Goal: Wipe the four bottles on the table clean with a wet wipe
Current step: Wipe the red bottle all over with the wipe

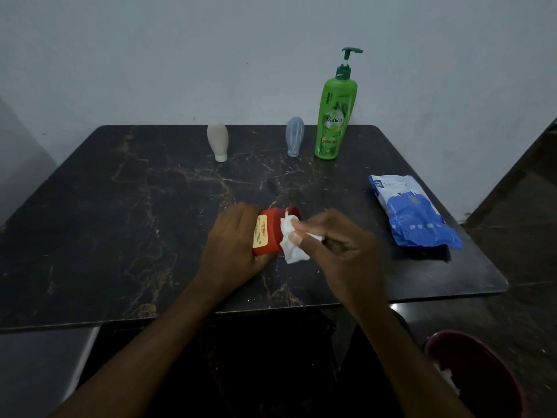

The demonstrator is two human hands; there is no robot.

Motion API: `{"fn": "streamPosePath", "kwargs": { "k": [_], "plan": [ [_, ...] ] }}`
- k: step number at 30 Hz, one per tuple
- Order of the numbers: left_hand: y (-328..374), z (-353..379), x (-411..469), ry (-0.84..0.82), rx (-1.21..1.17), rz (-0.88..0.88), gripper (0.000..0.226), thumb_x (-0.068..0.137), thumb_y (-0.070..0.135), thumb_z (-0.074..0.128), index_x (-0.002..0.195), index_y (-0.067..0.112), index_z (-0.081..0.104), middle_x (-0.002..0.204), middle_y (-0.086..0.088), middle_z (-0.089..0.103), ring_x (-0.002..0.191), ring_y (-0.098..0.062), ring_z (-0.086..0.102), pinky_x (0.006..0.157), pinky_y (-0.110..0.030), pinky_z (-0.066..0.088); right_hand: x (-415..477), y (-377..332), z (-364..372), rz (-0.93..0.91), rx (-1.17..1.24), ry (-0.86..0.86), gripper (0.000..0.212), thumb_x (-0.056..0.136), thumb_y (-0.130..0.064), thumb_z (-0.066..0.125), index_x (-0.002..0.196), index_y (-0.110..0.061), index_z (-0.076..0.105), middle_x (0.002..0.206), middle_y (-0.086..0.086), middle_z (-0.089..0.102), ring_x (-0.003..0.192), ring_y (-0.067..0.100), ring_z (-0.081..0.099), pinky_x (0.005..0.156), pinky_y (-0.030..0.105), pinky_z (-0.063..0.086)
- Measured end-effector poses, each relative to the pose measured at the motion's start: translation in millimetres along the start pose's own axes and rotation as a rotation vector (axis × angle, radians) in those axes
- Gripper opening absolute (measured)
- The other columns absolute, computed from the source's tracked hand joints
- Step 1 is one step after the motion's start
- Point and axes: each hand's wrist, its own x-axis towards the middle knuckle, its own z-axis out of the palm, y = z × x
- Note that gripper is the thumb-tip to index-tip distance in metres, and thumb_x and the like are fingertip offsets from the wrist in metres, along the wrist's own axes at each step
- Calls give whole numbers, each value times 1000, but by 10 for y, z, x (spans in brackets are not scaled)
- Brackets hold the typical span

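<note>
Three bottles [295,136] stand along the table's [120,206] far edge, wipes pack [413,212] at right.

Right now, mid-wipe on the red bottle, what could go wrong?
1. The left hand holds the red bottle tilted over the table; a damp surface could let it slip.
2. The wipe in the right hand is bunched near the top, so the label side may get missed.
3. The green pump bottle stands tall near the far edge; a careless reach could topple it.

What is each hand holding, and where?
Left hand grips the red bottle around its body; right hand pinches the white wipe against the bottle's top end.
</note>
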Motion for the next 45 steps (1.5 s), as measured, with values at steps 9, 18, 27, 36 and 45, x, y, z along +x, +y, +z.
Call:
{"fn": "streamPosePath", "kwargs": {
  "k": [9, 18, 27, 36, 45],
  "plan": [
    [-15, 19, 1, 69, -30, 49, 64, 74, 53, 69, 119, 11, 54, 106, -11, 65, 95, -26, 63, 83, -36, 47, -13, 153, 45, 115, 128, 55, 14, 86, -21, 71, 98, -14, 73, 89, -1, 71, 80, 14, 70, 65, 19, 55],
    [-6, 19, -1, 96, -44, 67, 63, 77, 56, 62, 118, 9, 55, 104, -11, 65, 93, -25, 62, 81, -34, 46, 80, 67, 97, 74, 92, 85, 11, 87, -27, 70, 97, -23, 70, 87, -5, 70, 79, 11, 70, 65, 23, 57],
    [152, -159, 228, 236, -683, -515, 32, 93, 40, 69, 114, 22, 54, 93, 4, 63, 81, -11, 62, 76, -26, 48, 78, 179, 11, 261, 150, 160, 18, 85, -28, 74, 103, -29, 76, 85, -3, 72, 76, 20, 68, 67, 42, 57],
    [251, -376, 292, 103, -2038, -1186, 49, 91, 19, 67, 135, 10, 45, 134, -30, 53, 113, -55, 63, 102, -67, 46, -98, 74, -5, 172, 74, 89, 20, 84, -17, 76, 104, -17, 76, 91, -8, 73, 84, 13, 71, 70, 24, 56],
    [478, -313, 193, 84, -2065, -1286, 63, 90, 28, 73, 136, -3, 44, 108, -32, 70, 95, -41, 74, 67, -50, 63, -55, -67, 65, -206, -197, 61, 23, 85, -4, 76, 107, -8, 75, 90, 0, 65, 80, 5, 61, 69, 13, 45]
  ]
}}
